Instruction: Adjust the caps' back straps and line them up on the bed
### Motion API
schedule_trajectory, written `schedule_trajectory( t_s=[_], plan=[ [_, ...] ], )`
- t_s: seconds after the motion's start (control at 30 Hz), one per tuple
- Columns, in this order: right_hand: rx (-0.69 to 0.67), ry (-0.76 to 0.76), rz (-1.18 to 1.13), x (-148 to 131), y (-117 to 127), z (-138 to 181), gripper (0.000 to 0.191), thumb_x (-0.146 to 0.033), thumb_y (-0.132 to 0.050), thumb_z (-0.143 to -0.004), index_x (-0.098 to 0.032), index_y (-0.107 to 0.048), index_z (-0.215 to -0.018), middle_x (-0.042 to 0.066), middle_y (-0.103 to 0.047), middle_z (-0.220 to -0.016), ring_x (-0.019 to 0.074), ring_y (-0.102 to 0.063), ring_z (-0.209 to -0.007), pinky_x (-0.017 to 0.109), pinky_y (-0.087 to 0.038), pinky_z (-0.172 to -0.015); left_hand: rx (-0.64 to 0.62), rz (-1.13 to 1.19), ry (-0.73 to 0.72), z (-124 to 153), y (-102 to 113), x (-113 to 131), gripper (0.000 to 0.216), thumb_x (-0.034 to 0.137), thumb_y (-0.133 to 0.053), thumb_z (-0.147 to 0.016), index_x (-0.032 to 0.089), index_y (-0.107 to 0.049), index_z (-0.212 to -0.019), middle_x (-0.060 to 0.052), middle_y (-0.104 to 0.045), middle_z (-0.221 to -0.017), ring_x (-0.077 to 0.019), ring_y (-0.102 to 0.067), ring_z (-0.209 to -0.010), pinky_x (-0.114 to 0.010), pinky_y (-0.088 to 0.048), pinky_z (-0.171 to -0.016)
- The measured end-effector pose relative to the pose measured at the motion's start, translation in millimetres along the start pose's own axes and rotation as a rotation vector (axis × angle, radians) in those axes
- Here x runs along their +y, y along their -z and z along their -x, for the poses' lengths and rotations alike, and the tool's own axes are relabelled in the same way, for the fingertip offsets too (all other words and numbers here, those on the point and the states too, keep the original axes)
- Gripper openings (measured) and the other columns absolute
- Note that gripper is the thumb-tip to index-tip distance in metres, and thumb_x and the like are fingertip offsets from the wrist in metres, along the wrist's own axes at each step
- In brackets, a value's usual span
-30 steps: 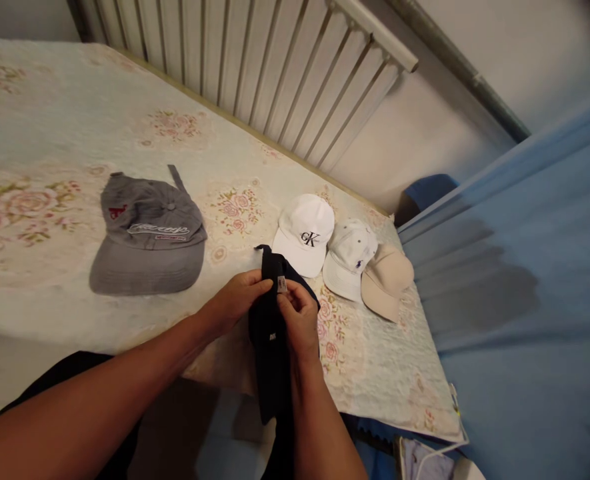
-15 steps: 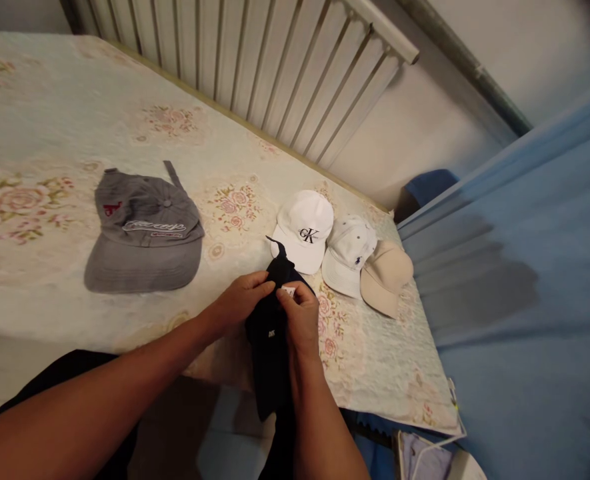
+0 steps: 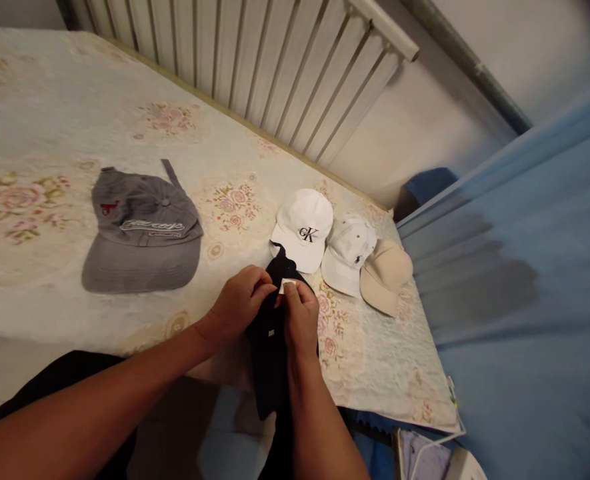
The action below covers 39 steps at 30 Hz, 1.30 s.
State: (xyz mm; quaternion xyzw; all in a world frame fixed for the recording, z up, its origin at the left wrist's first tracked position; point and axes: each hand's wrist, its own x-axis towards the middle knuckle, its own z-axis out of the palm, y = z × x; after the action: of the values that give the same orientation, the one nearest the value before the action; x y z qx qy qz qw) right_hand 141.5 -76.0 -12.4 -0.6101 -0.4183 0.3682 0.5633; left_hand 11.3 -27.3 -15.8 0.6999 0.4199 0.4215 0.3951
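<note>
The black cap [image 3: 267, 360] is positioned at the near edge of the floral sheet [image 3: 225, 143], brim directed toward the person and extending past that edge; whether its crown rests on the sheet cannot be determined. The right hand [image 3: 302, 323] pinches a small white label [image 3: 287, 285] between thumb and fingers at the strap end of the black cap. The left hand [image 3: 237, 300] is located just left of the label, thumb and forefinger drawn close together; whether they grip anything cannot be determined. Beyond the black cap, a white cap with a "CK" mark [image 3: 302, 223] lies on the sheet, partly overlapped in view by the black cap's strap. To its right, in sequence, are a white cap with a small dark emblem [image 3: 349, 250] and a beige cap [image 3: 392, 267]. A gray cap [image 3: 142, 263] lies well apart on the left, brim facing the near edge. A slatted rail [image 3: 255, 73] borders the far side; a blue curtain [image 3: 505, 280] hangs at the right.
</note>
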Motion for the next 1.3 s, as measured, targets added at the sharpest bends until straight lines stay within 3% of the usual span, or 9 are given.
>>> schedule_trajectory(
  t_s=[0.07,0.27,0.43,0.57,0.7,0.87,1.3],
  plan=[
    [-0.023,0.053,0.039,-4.2,0.9,2.3,0.031,-0.041,-0.049,-0.09,-0.019,-0.063,-0.073,-0.004,-0.056,-0.065,0.0121,-0.051,-0.064,0.024,-0.041,-0.065,-0.051,0.06,0.058,-0.1,0.1,1.2,0.013,0.032,-0.057,-0.079,0.019,-0.056,-0.08,0.0,-0.06,-0.073,-0.0171,-0.055,-0.068,-0.031,-0.042,-0.065],
    [-0.046,0.275,0.231,-10.6,-0.8,6.2,0.028,-0.029,-0.045,-0.094,-0.021,-0.07,-0.103,0.003,-0.067,-0.098,0.0158,-0.061,-0.091,0.028,-0.046,-0.083,-0.128,0.168,0.193,-0.8,1.4,3.3,0.027,0.044,-0.066,-0.072,0.018,-0.056,-0.072,0.004,-0.053,-0.062,-0.0141,-0.046,-0.059,-0.027,-0.036,-0.056],
    [-0.013,0.381,0.374,-6.4,-4.8,6.0,0.023,-0.018,-0.047,-0.091,-0.02,-0.07,-0.096,0.003,-0.066,-0.09,0.0158,-0.061,-0.087,0.029,-0.046,-0.081,-0.119,0.447,0.375,-1.2,1.4,0.3,0.022,0.038,-0.06,-0.078,0.017,-0.06,-0.074,0.004,-0.054,-0.065,-0.0133,-0.048,-0.062,-0.025,-0.035,-0.056],
    [0.03,0.391,0.426,-2.7,-6.1,5.1,0.019,-0.017,-0.048,-0.09,-0.019,-0.067,-0.088,0.003,-0.064,-0.085,0.0157,-0.059,-0.082,0.028,-0.045,-0.078,-0.159,0.761,0.533,-0.2,1.2,-1.6,0.017,0.033,-0.063,-0.077,0.016,-0.063,-0.078,0.002,-0.06,-0.069,-0.0136,-0.052,-0.063,-0.025,-0.037,-0.057],
    [0.045,0.395,0.433,-0.6,-5.9,3.9,0.017,-0.016,-0.049,-0.089,-0.018,-0.066,-0.087,0.002,-0.064,-0.083,0.0156,-0.059,-0.081,0.028,-0.045,-0.076,-0.177,0.91,0.623,-0.5,1.2,-2.8,0.011,0.027,-0.065,-0.074,0.016,-0.065,-0.077,0.0,-0.062,-0.069,-0.0143,-0.054,-0.062,-0.025,-0.038,-0.057],
    [0.053,0.39,0.435,0.6,-5.9,3.3,0.016,-0.016,-0.05,-0.088,-0.018,-0.066,-0.086,0.002,-0.063,-0.082,0.0154,-0.058,-0.078,0.028,-0.044,-0.074,-0.175,0.976,0.66,-1.4,2.0,-3.4,0.008,0.025,-0.066,-0.072,0.018,-0.064,-0.069,0.002,-0.062,-0.064,-0.0131,-0.052,-0.058,-0.024,-0.037,-0.055],
    [0.066,0.387,0.429,2.9,-4.5,3.1,0.017,-0.017,-0.049,-0.088,-0.019,-0.065,-0.085,0.002,-0.063,-0.081,0.0157,-0.058,-0.077,0.028,-0.044,-0.073,-0.182,1.005,0.613,-4.0,1.8,-0.4,0.013,0.029,-0.067,-0.073,0.016,-0.066,-0.073,0.0,-0.064,-0.072,-0.0147,-0.055,-0.066,-0.025,-0.042,-0.062]
  ],
)
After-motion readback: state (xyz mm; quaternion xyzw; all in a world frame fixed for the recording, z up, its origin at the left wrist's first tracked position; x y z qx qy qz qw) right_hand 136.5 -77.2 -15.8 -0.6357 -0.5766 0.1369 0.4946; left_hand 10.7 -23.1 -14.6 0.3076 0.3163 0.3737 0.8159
